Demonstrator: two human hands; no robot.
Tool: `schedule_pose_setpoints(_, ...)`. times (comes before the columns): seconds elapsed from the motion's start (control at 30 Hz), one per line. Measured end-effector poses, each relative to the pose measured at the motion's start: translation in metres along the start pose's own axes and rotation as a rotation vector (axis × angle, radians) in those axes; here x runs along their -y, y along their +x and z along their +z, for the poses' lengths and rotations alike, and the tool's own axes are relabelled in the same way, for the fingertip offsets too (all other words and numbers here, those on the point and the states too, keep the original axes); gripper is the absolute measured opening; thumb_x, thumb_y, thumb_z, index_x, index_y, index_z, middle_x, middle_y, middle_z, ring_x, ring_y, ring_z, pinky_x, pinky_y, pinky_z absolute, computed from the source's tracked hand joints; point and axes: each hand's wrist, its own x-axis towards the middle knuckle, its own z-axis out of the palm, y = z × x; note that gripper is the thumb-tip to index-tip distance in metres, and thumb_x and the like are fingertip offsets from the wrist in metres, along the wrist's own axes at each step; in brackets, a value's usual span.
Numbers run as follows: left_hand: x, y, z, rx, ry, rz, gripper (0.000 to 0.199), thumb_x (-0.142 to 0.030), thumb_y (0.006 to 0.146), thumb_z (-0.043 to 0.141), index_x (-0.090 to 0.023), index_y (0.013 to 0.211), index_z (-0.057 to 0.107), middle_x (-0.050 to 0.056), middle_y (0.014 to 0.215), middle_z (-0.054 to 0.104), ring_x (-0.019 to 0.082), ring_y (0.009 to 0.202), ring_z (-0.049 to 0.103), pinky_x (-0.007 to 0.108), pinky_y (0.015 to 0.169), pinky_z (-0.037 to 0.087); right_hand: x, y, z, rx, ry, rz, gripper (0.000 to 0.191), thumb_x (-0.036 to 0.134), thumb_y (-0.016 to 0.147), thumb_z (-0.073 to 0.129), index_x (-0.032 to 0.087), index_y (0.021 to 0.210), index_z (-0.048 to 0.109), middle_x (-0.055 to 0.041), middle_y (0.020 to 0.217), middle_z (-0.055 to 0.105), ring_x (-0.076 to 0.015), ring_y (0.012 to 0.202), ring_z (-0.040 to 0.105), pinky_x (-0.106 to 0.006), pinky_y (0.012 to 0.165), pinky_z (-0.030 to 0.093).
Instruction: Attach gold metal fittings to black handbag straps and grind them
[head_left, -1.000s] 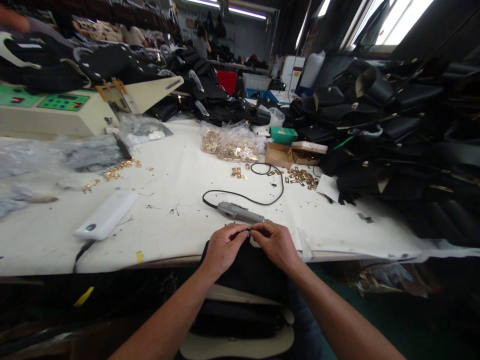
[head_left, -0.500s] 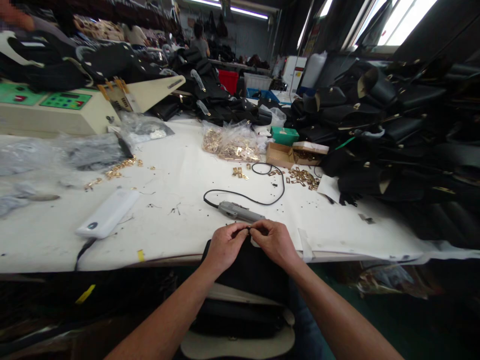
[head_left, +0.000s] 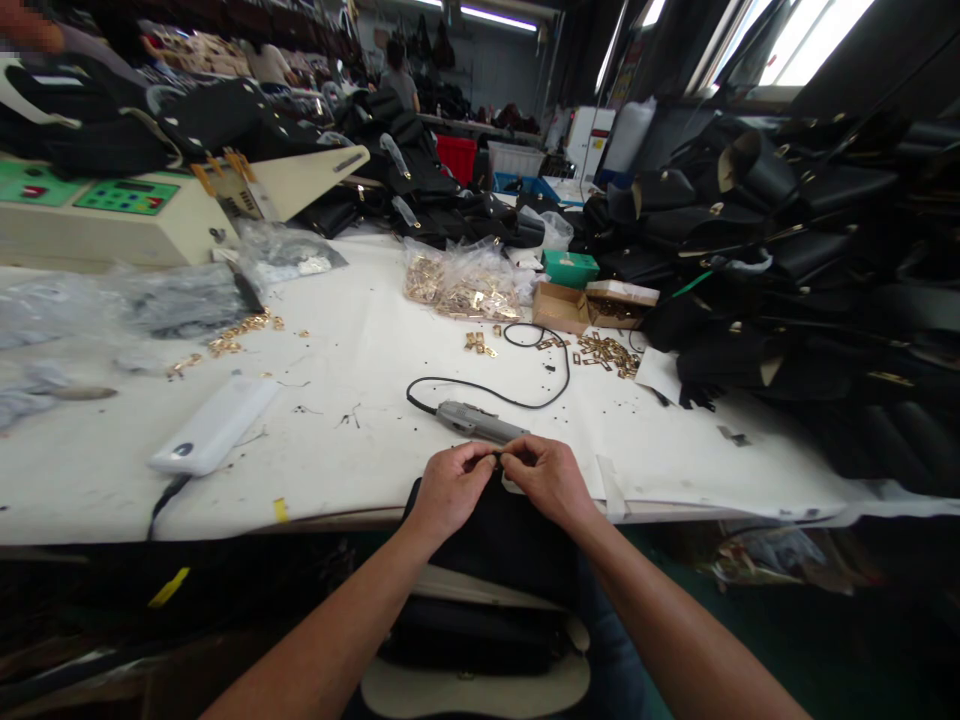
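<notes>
A black bag [head_left: 487, 545] with a pale-edged flap rests at the table's front edge, reaching down over the lap. At its upper end my left hand [head_left: 456, 487] is closed in a pinch, fingertips nearly touching those of my right hand [head_left: 546, 480], which pinches too. Something tiny and dark shows between the fingertips, too small to name. Just beyond the hands lies a grey electric screwdriver [head_left: 480, 421], its black cord looping back over the white table [head_left: 360, 350].
Gold metal pieces [head_left: 606, 354] lie at right, near open cardboard boxes [head_left: 561, 307] and plastic bags of gold parts [head_left: 472, 285]. A white power bank [head_left: 216, 425] sits at left. Black bags [head_left: 750, 220] are piled on the right. People are in the background.
Both hands stay at the same spot, fingertips shifted only very slightly. The rest of the scene looks the same apart from a small camera movement.
</notes>
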Motion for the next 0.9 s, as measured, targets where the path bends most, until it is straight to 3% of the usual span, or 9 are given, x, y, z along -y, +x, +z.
schedule_pose_setpoints(0.43, -0.0063, 0.0018, 0.0013, -0.024, 0.029, -0.027, 0.026, -0.03, 0.088, 0.059, -0.025, 0.102, 0.08, -0.001, 0.093, 0.08, 0.02, 0.086, 0.074, 0.028, 0.078, 0.057, -0.0036, 0.0019, 0.0015, 0.033, 0.04, 0.031, 0.021, 0.032, 0.085, 0.064, 0.019, 0.085, 0.08, -0.0013, 0.075, 0.075, -0.0164, 0.069, 0.068, -0.022, 0.061, 0.048)
schedule_pose_setpoints(0.73, -0.0068, 0.0013, 0.0016, -0.048, 0.067, -0.025, 0.025, -0.027, 0.086, 0.061, -0.026, 0.101, 0.08, -0.001, 0.095, 0.08, 0.02, 0.088, 0.074, 0.028, 0.08, 0.055, 0.0006, 0.0066, 0.0083, -0.045, -0.13, 0.045, 0.016, 0.026, 0.077, 0.064, 0.019, 0.077, 0.079, -0.0007, 0.066, 0.072, -0.0154, 0.061, 0.064, -0.022, 0.054, 0.042)
schedule_pose_setpoints(0.9, -0.005, 0.0008, 0.0022, -0.048, 0.067, -0.03, 0.025, -0.029, 0.086, 0.06, -0.025, 0.1, 0.081, -0.001, 0.092, 0.08, 0.02, 0.085, 0.074, 0.028, 0.077, 0.056, 0.0002, 0.0056, 0.0049, -0.012, -0.102, 0.059, 0.023, 0.022, 0.076, 0.06, 0.02, 0.085, 0.081, 0.0005, 0.063, 0.07, -0.0138, 0.057, 0.061, -0.021, 0.051, 0.039)
